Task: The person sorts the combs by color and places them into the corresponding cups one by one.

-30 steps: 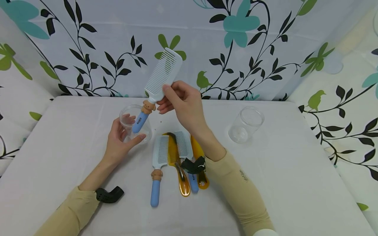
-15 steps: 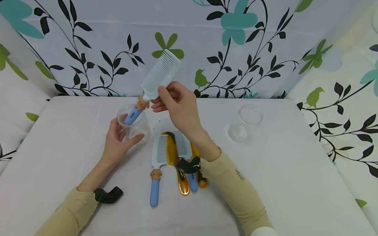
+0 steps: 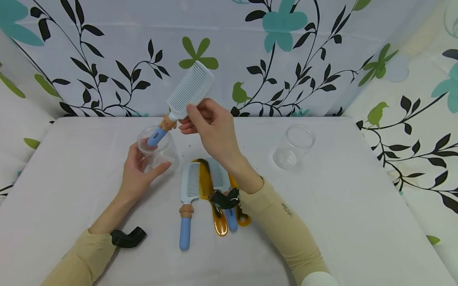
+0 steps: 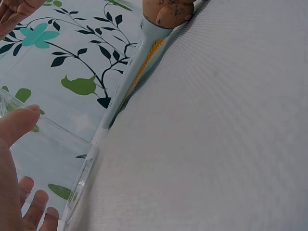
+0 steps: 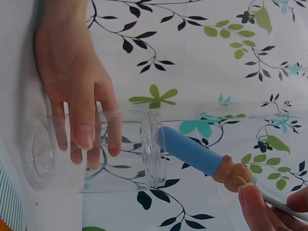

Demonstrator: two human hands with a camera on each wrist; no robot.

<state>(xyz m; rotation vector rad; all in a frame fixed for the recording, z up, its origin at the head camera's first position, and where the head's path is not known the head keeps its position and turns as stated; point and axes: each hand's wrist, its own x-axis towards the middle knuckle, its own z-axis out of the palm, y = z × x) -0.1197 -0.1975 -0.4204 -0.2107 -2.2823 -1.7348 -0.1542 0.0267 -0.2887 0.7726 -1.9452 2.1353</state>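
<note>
Nearest: blue-handled comb [image 3: 185,222] and amber comb [image 3: 205,186] lie side by side on table [image 3: 304,226]. Beyond: left hand [image 3: 137,170] grips clear jar [image 3: 169,150]; right hand [image 3: 214,126] pinches pale comb [image 3: 189,93], toothed end up, handle end [image 3: 156,137] at jar's mouth. Second jar [image 3: 294,147] stands to the right; patterned cloth [image 3: 222,24] behind.

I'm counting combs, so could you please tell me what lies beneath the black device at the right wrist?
A tortoiseshell comb, a light-blue comb and an amber handle show around the black device. It and the sleeve cover parts of them; anything else there cannot be seen.
</note>
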